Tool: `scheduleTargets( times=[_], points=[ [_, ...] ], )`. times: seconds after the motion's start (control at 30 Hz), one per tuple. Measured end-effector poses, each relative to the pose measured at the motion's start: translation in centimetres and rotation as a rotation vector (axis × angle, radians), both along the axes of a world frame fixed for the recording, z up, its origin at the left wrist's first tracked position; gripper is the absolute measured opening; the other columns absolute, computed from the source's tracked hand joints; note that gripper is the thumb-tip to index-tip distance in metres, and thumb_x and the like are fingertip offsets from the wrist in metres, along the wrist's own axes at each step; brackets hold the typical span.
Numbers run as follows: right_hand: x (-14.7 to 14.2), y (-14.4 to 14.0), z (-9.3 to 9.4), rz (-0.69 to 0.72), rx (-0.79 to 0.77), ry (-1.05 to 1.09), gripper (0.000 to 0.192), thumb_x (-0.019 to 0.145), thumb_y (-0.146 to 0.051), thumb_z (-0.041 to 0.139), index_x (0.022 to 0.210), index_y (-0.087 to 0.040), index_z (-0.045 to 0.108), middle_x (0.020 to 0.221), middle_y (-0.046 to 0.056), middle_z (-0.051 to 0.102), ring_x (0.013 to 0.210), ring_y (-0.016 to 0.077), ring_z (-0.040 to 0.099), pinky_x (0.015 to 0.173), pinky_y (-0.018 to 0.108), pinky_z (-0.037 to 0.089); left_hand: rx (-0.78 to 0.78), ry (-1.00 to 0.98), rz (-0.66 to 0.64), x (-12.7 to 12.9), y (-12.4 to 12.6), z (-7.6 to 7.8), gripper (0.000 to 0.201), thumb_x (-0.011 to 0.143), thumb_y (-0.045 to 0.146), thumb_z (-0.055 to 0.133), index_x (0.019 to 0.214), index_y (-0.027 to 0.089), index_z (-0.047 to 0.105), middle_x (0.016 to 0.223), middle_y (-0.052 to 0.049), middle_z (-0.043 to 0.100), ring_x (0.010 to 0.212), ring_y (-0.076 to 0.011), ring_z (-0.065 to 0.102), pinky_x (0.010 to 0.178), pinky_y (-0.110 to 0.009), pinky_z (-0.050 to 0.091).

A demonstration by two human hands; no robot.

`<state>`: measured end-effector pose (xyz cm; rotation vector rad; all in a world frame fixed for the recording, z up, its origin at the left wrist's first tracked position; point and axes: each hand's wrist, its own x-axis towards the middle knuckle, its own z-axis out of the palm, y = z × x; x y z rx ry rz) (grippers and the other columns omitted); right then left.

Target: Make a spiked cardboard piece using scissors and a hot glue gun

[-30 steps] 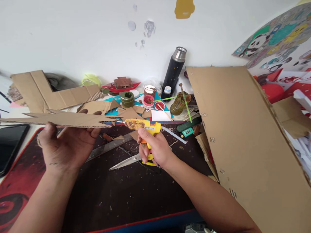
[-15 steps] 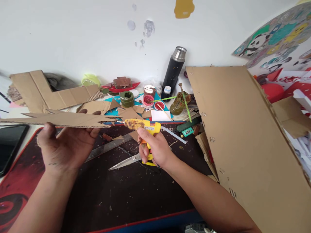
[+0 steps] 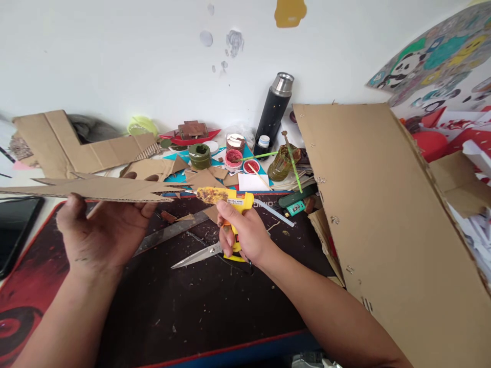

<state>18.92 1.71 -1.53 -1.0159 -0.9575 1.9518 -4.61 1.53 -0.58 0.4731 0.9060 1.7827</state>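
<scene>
Partly hiding scissors (image 3: 200, 255), the right hand (image 3: 247, 230) clamps a glue gun (image 3: 236, 198); the left hand (image 3: 102, 235) clasps cardboard (image 3: 111, 188).

Widest passage I get: dark mat (image 3: 199, 312) at lower centre of frame. Farther up, scissors (image 3: 199, 256) and flat grey strip (image 3: 172, 233) clutter gap between left hand (image 3: 107, 227) and right hand (image 3: 251, 232). Cardboard piece (image 3: 95, 188) and glue gun (image 3: 240, 202) bar my path from left to middle. Large cardboard sheet (image 3: 387, 214) walls off right side; flask (image 3: 273, 112) stands at upper centre.
</scene>
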Motion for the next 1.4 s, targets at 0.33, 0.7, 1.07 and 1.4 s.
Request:
scheduleTargets(
  times=[0.33, 0.7, 1.07, 1.4],
  points=[
    [0.01, 0.0, -0.09, 0.004, 0.0, -0.014, 0.059, 0.084, -0.078, 0.073, 0.07, -0.023, 0.055, 0.039, -0.008, 0.043, 0.032, 0.0129, 0.051, 0.038, 0.024, 0.039, 0.004, 0.008, -0.006, 0.14, -0.02, 0.23, 0.058, 0.049, 0.056, 0.105, 0.093, 0.028, 0.08, 0.105, -0.001, 0.085, 0.092, -0.0224, 0.077, 0.069, -0.031, 0.07],
    [-0.04, 0.02, -0.05, 0.018, 0.014, -0.017, 0.059, 0.085, -0.078, 0.072, 0.071, -0.024, 0.055, 0.039, -0.008, 0.043, 0.032, 0.0129, 0.051, 0.038, 0.024, 0.04, 0.001, 0.011, -0.004, 0.0, 0.15, -0.19, 0.057, 0.05, 0.057, 0.103, 0.093, 0.029, 0.079, 0.118, -0.003, 0.084, 0.099, -0.0235, 0.078, 0.073, -0.031, 0.07],
    [-0.14, -0.05, -0.31, 0.021, 0.015, -0.004, 0.059, 0.085, -0.078, 0.072, 0.072, -0.023, 0.056, 0.039, -0.008, 0.044, 0.032, 0.0128, 0.05, 0.038, 0.025, 0.038, -0.006, 0.027, -0.015, 0.11, 0.04, -0.04, 0.061, 0.049, 0.058, 0.104, 0.095, 0.027, 0.079, 0.115, -0.004, 0.084, 0.098, -0.0247, 0.078, 0.073, -0.031, 0.07],
    [0.01, 0.12, -0.29, -0.01, 0.004, -0.005, 0.056, 0.086, -0.075, 0.073, 0.073, -0.023, 0.058, 0.04, -0.008, 0.044, 0.033, 0.0133, 0.052, 0.038, 0.024, 0.038, -0.008, 0.005, -0.022, -0.03, -0.07, -0.02, 0.059, 0.05, 0.057, 0.104, 0.096, 0.029, 0.08, 0.117, -0.004, 0.084, 0.098, -0.026, 0.079, 0.075, -0.033, 0.07]
  ],
)
